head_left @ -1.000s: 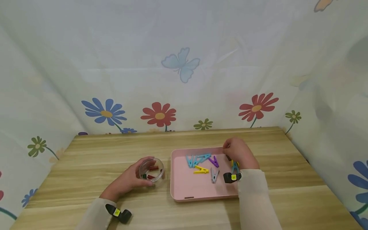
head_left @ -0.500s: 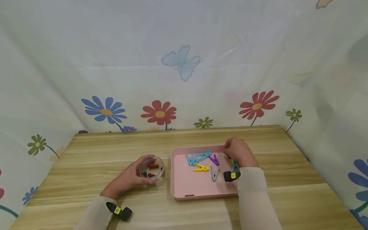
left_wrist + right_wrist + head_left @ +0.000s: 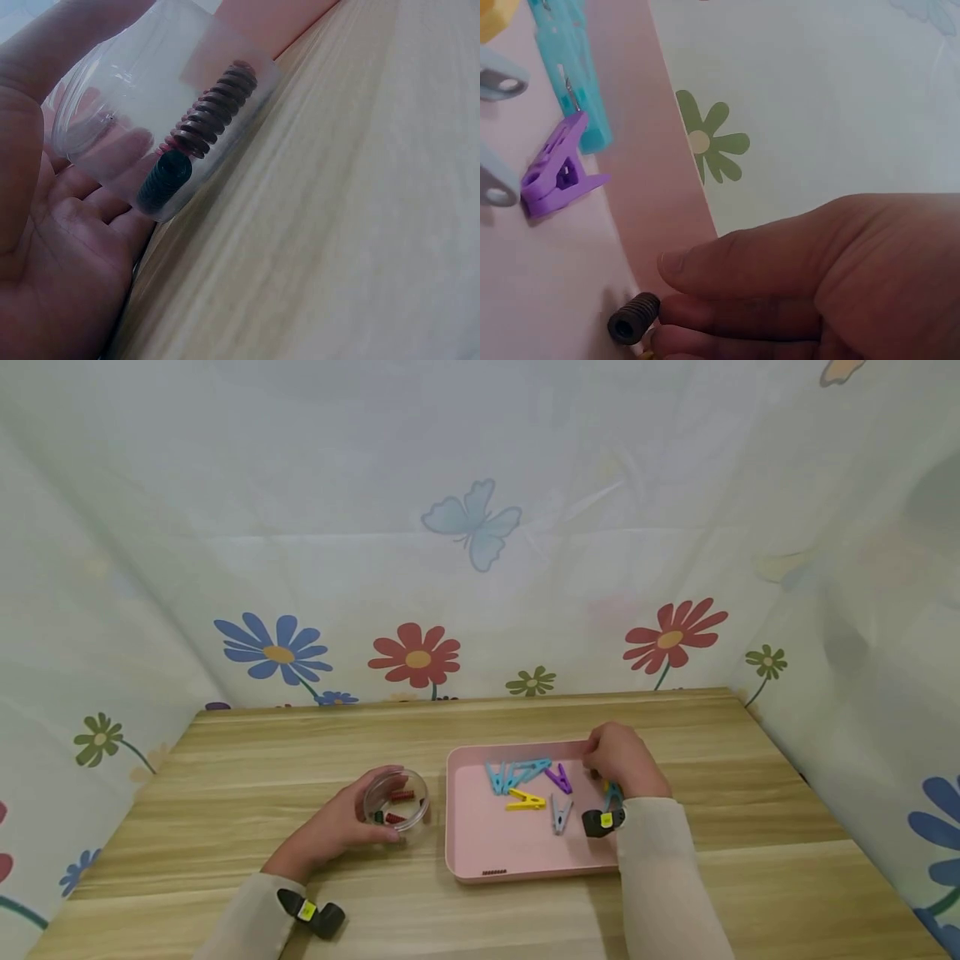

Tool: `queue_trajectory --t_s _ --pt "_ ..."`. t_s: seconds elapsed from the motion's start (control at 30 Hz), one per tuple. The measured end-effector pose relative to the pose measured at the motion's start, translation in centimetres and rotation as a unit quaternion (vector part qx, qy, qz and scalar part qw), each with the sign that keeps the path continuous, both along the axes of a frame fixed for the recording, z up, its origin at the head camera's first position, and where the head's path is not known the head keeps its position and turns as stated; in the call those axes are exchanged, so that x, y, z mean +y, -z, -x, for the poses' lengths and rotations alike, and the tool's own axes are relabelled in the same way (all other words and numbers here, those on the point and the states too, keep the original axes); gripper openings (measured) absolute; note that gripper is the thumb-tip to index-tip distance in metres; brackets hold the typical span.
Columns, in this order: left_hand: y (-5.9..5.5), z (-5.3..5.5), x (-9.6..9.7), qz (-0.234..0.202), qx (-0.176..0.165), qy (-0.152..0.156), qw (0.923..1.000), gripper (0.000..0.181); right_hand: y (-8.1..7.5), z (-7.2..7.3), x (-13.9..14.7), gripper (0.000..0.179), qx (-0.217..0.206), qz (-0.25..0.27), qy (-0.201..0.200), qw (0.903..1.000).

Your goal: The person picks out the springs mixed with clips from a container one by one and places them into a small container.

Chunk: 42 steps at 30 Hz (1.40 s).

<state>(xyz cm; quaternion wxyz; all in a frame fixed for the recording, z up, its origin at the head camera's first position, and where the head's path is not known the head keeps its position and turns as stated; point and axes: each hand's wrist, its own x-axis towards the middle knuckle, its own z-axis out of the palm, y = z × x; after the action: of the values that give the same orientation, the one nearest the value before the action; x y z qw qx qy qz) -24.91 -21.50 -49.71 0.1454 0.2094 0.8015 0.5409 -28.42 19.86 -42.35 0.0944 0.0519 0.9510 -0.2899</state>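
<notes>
My left hand [image 3: 351, 814] grips a clear round plastic jar [image 3: 120, 97] on the table, with fingers and thumb around its sides. Red-brown springs [image 3: 402, 795] and a dark green spring [image 3: 165, 180] lie inside it. Over the far right corner of the pink tray [image 3: 495, 852] is my right hand [image 3: 622, 756]. In the right wrist view, its extended fingertips touch one end of a dark brown spring [image 3: 634, 319] by the tray wall, and the thumb lies above, off the spring. Another dark spring [image 3: 494, 872] sits along the tray's near edge.
Plastic clothespins share the tray: several light blue ones [image 3: 497, 778], a purple one [image 3: 559, 778], a yellow one [image 3: 527, 800] and a grey one [image 3: 560, 814]. More clothespins [image 3: 612, 793] are partly covered by my right wrist. A flowered curtain [image 3: 480, 610] surrounds the wooden table [image 3: 360, 902].
My right hand has shifted slightly lower at the tray's corner, and the spring there is now hidden in the head view. My left hand and the jar stay put.
</notes>
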Motion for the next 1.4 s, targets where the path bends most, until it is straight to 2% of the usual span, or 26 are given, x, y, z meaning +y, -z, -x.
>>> queue_trajectory --t_s 0.3,0.5,1.07,1.4 --pt "0.0 0.0 0.0 0.000 0.001 0.002 1.0000 0.081 1.0 0.3 -0.2 0.004 -0.001 0.003 -0.003 1.0000" --pt "0.1 0.0 0.0 -0.004 -0.002 0.003 1.0000 0.081 1.4 0.5 -0.7 0.009 -0.025 0.011 0.006 0.9996" --pt "0.0 0.0 0.0 -0.012 -0.005 0.005 0.9999 0.085 1.0 0.2 -1.0 0.015 -0.023 0.009 -0.005 0.9997" --pt "0.1 0.1 0.0 -0.010 -0.004 0.005 0.9999 0.086 -0.2 -0.2 -1.3 0.018 -0.015 0.011 -0.006 0.9998"
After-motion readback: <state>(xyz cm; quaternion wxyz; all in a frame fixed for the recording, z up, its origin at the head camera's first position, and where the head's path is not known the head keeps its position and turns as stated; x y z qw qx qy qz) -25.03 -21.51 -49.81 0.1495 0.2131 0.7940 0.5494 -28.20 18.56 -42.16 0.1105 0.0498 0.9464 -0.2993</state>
